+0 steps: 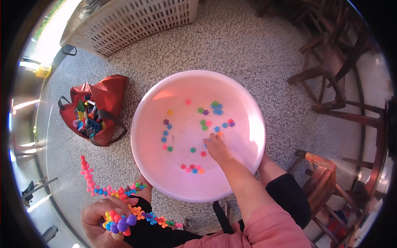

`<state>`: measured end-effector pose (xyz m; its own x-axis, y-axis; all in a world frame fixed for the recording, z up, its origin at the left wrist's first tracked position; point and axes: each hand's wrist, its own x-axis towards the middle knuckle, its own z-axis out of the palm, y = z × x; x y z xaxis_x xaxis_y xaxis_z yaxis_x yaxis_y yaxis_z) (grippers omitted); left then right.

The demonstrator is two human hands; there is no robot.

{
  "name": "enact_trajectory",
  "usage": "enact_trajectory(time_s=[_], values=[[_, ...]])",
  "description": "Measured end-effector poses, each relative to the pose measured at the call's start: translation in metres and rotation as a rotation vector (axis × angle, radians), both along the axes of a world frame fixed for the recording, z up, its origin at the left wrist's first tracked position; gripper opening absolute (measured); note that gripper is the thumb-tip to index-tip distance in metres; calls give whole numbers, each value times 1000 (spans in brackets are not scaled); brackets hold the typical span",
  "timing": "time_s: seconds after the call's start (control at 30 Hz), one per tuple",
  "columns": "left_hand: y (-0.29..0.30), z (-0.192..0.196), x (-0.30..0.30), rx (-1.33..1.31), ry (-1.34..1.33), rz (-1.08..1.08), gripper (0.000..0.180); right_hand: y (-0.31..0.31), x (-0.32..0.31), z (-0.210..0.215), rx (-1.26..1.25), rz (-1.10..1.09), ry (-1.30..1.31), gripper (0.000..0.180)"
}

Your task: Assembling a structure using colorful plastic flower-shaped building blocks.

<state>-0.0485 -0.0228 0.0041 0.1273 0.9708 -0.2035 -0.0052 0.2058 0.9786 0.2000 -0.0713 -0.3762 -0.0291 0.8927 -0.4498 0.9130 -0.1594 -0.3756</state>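
Observation:
My left hand [101, 221] is closed round a linked string of small plastic flower-shaped pieces [134, 211] at the lower left. Purple, red, yellow and blue pieces bunch up at its fingers, and a pink end [87, 175] of the string sticks up beyond the hand. Inside the pink basin [198, 198], my right hand [217, 149] reaches down with its fingers apart and bent. An orange flower piece [220, 134] lies at its fingertips, and a blue one shows partly beside the thumb. Several loose or joined flower pieces [192, 168] are scattered over the basin's bottom.
A red bag [111, 95] full of mixed plastic toy pieces [88, 120] stands left of the basin. Behind it is a white slatted crate [136, 27]. Wooden chairs [318, 78] crowd the right side, with a wooden stool [320, 171] near my right leg. The floor is speckled grey.

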Motion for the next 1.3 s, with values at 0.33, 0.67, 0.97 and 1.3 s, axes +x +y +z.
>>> enact_trajectory(time_s=[0.33, 0.67, 0.97, 1.3], values=[[-9, 30, 7, -143, 35, -63, 44, 1, -26, 18, -91, -280, 378, 11], [-15, 30, 24, -17, -160, -412, 33, 67, -9, 281, -140, -432, 1268, 13], [-3, 24, 30, 240, -488, -605, 39, 17, 0, 374, 229, -620, 1659, 11], [16, 6, 44, 19, -1225, -528, 56, 33, -19, 361, -73, -197, 2095, 12]])
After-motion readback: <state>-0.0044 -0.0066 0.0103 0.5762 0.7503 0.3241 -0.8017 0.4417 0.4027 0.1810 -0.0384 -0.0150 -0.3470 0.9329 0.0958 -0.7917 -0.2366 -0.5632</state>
